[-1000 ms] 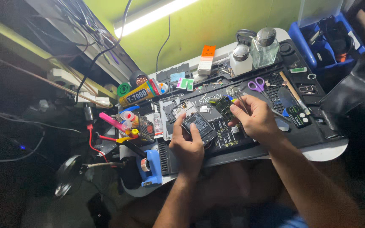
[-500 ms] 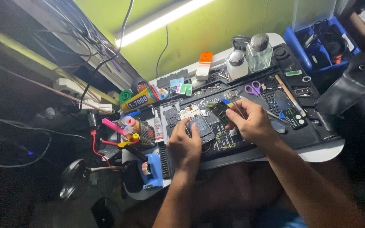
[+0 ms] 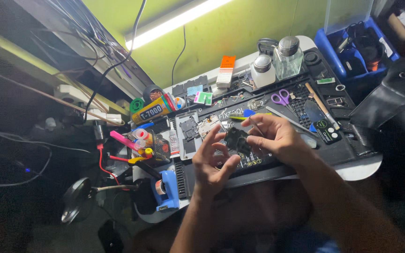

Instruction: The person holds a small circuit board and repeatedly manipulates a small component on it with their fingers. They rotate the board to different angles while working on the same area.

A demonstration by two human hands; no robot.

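My left hand (image 3: 214, 164) pinches a small dark circuit board (image 3: 236, 139) by its left edge, lifted a little above the black work mat (image 3: 348, 140). From the right, my right hand (image 3: 280, 138) meets the board, its fingers closed on a thin metal tool (image 3: 256, 125) whose tip rests at the board's top edge. Both hands are in the middle of the view, in front of the mat's centre. The underside of the board is hidden.
Purple scissors (image 3: 281, 98), two glass bottles (image 3: 288, 56) and an orange box (image 3: 226, 70) lie at the back of the mat. A yellow glue tube (image 3: 153, 110) and pink tools are at left. A blue bin (image 3: 352, 47) stands far right, a round mirror (image 3: 76, 206) low left.
Both hands have risen off the mat toward the camera, bringing the small board up with them. Before, they were pressed low over the mat's centre.
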